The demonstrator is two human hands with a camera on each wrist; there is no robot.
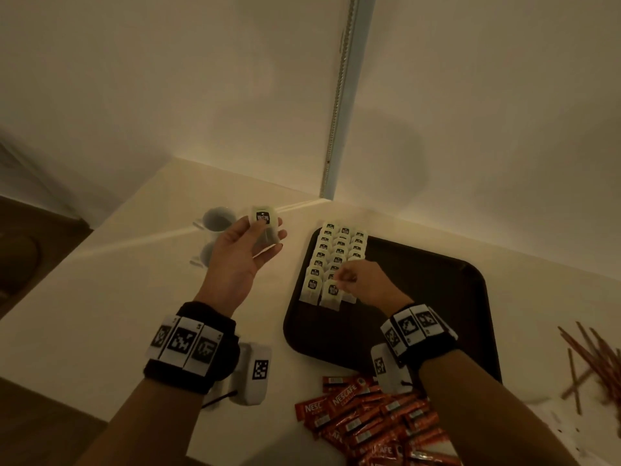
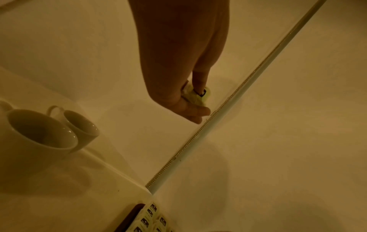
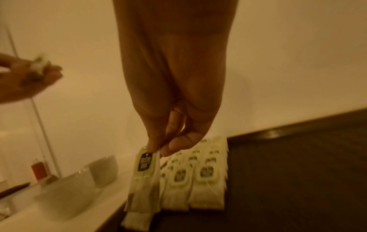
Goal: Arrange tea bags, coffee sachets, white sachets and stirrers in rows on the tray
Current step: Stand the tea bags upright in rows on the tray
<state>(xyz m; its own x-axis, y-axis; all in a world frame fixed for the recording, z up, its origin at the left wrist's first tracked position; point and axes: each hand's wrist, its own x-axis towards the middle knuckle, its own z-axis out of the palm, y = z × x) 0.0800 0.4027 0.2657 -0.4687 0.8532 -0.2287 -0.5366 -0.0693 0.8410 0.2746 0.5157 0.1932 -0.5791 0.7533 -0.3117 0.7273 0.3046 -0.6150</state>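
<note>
Three rows of tea bags (image 1: 337, 255) laid at upper left of the tray (image 1: 420, 297), one more pinched by its tag in the right hand (image 1: 361, 280) at centre frame, another held in the left hand (image 1: 245, 250); probably light, limp, tearable, best taken by the tag.

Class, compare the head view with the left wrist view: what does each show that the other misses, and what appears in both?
Only the head view shows the right hand pinching a tea bag at the rows, the coffee sachets and the stirrers.

Only the left wrist view shows the insides and handles of the two cups.

Both show the left hand holding a tea bag, the cups, the tray and the rows of tea bags.
</note>
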